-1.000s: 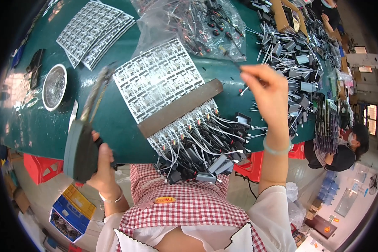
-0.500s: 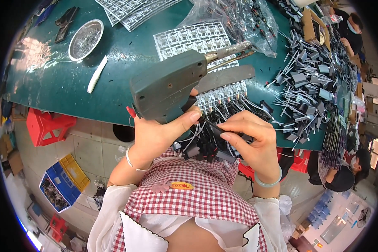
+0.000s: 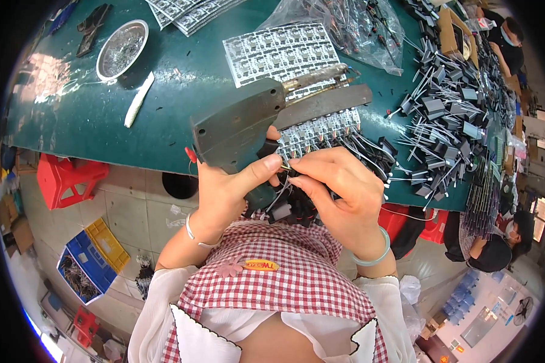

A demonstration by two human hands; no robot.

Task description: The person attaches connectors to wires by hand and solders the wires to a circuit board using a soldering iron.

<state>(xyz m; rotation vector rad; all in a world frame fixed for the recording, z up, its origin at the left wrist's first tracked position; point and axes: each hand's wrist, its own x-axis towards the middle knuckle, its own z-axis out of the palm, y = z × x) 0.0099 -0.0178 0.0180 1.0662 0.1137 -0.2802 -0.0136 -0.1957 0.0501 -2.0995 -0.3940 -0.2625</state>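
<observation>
My left hand (image 3: 224, 190) is closed around the grip of a dark green soldering gun (image 3: 239, 124), whose metal tip (image 3: 318, 77) points to the upper right. Its thumb reaches out beside the grip, close to my right fingertips. My right hand (image 3: 345, 187) pinches a thin wire end (image 3: 284, 167) by the left thumb; the fingers partly cover it. Just beyond them lies a panel of small circuit boards (image 3: 321, 130), with black parts and wires (image 3: 293, 206) hanging along its near edge over the table's side. A flat grey metal strip (image 3: 327, 104) crosses the panel beneath the gun's tip.
A pile of black boxes with white wires (image 3: 442, 127) covers the table's right side. Another board panel (image 3: 278, 51), a plastic bag of parts (image 3: 345, 30), a metal bowl (image 3: 122, 51) and a white stick (image 3: 139, 100) lie farther off. Red stools (image 3: 72, 181) stand below; co-workers sit at right.
My right hand has moved left and slightly up, bringing its pinch against the left thumb. The soldering gun has shifted slightly, its tip swinging a little left.
</observation>
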